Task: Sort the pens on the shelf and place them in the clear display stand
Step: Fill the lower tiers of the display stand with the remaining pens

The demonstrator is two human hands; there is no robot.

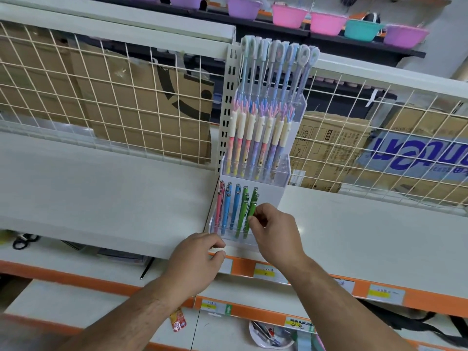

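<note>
Right hand (274,231) pinches a green pen (252,211) standing in the front tier of the clear display stand (283,173) on the white shelf (101,198); fingers hide the pen's lower part. Left hand (195,259) curls at the stand's front corner, grip unclear. Two pink pens (219,206); seven white-capped pens (258,130) in the middle tier.

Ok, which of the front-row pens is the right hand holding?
The rightmost green pen; the right hand pinches it, while the pink pens and blue pens stand untouched.
</note>
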